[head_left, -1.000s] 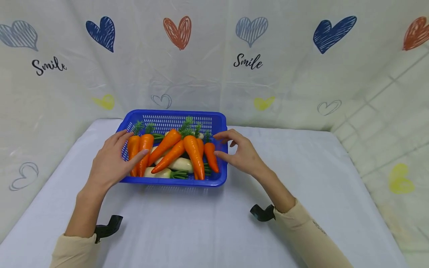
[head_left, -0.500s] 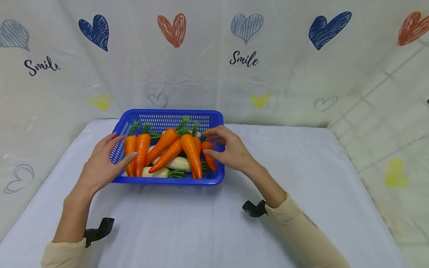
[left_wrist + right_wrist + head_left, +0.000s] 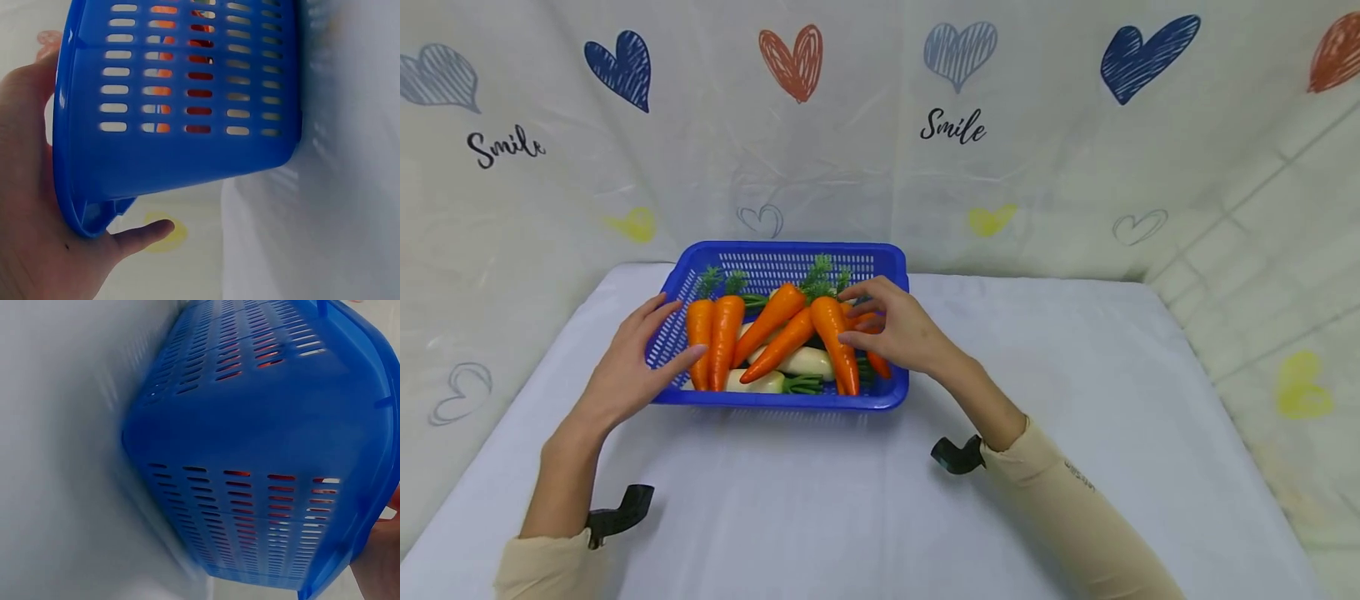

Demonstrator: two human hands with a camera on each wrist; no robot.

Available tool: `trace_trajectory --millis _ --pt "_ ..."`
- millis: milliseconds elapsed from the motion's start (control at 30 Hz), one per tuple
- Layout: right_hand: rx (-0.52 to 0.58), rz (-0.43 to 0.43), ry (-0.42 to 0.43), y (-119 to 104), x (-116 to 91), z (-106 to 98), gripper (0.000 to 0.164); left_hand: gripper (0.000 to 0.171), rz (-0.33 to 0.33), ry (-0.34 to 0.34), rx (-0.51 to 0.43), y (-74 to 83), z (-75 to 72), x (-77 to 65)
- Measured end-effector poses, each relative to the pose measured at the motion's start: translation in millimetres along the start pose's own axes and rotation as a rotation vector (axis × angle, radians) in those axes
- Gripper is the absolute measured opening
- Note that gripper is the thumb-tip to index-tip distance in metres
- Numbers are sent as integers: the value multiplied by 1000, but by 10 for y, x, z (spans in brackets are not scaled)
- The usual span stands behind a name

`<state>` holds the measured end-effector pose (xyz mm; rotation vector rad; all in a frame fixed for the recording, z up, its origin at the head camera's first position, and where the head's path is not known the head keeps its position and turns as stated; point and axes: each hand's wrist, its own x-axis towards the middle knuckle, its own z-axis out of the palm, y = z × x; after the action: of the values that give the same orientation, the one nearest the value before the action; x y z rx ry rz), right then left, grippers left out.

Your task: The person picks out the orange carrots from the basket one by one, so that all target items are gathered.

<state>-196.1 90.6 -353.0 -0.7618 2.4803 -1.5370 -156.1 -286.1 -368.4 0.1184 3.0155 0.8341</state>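
Observation:
A blue perforated basket (image 3: pixel 782 400) stands on the white-covered table and holds several orange carrots (image 3: pixel 726 342) with green tops, lying over white radishes (image 3: pixel 808 362). My left hand (image 3: pixel 625 362) is at the basket's left rim, thumb and fingers spread, nothing held. The left wrist view shows this hand (image 3: pixel 37 206) beside the rim, one finger pointing past the corner. My right hand (image 3: pixel 906 329) reaches over the right rim, fingers bent above the rightmost carrot (image 3: pixel 880 364), which it partly hides. Its thumb tip lies by the large carrot (image 3: pixel 835 337); no firm hold is visible.
The white cloth (image 3: pixel 1037 358) spreads in front and to the right of the basket. Behind it hangs a pale curtain (image 3: pixel 865 167) printed with hearts and "Smile". A black wrist mount (image 3: pixel 621 517) sits at my left cuff, another mount (image 3: pixel 957 455) at my right.
My right hand has moved left and inward over the carrots at the basket's right end. My left hand has drawn slightly left, away from the carrots toward the rim.

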Motion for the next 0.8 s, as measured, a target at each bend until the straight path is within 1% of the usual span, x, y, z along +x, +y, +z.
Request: trace_trajectory --millis 167,333,567,667,800 --pt "-75 43 -28 -38 45 11 49 94 5 -25 -48 -104 -17 3" --pt "-104 74 -46 -44 72 27 49 98 -12 -97 -104 -178 -41 3" --pt "-143 107 -79 -54 114 14 54 101 -23 -179 -155 -220 -86 7" --pt "-161 118 -96 -56 135 9 57 102 -30 -191 -175 -228 -92 9" --pt "-204 130 -126 -78 161 1 61 104 -37 -187 -189 -232 -97 20"
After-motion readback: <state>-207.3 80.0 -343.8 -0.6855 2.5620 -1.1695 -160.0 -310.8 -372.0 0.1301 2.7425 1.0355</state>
